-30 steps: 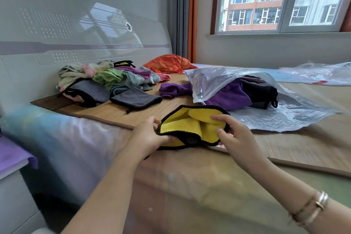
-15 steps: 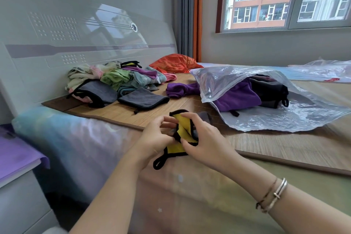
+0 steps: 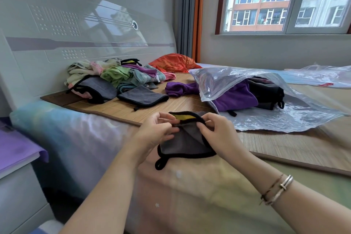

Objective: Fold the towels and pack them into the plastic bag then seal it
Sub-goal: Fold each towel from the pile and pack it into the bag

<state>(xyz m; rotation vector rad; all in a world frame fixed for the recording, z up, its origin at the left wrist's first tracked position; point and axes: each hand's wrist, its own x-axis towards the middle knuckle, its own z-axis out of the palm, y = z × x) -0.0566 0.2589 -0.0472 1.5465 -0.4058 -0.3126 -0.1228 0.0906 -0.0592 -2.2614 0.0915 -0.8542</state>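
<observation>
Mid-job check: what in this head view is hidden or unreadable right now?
- Plastic bag: towel count inside unclear; crinkled glare and overlapping purple towel hide it.
- Bag's seal: not discernible.
- Pile of towels: overlapping, uncountable.
- Grey-and-yellow towel: top edge partly covered by left hand and right hand.

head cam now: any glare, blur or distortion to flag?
Head view: window reflection glares on the glossy grey headboard; highlights speckle the clear plastic bag; wide-angle bends the window frame; both hands and the grey black-edged towel stay fairly sharp.
</observation>
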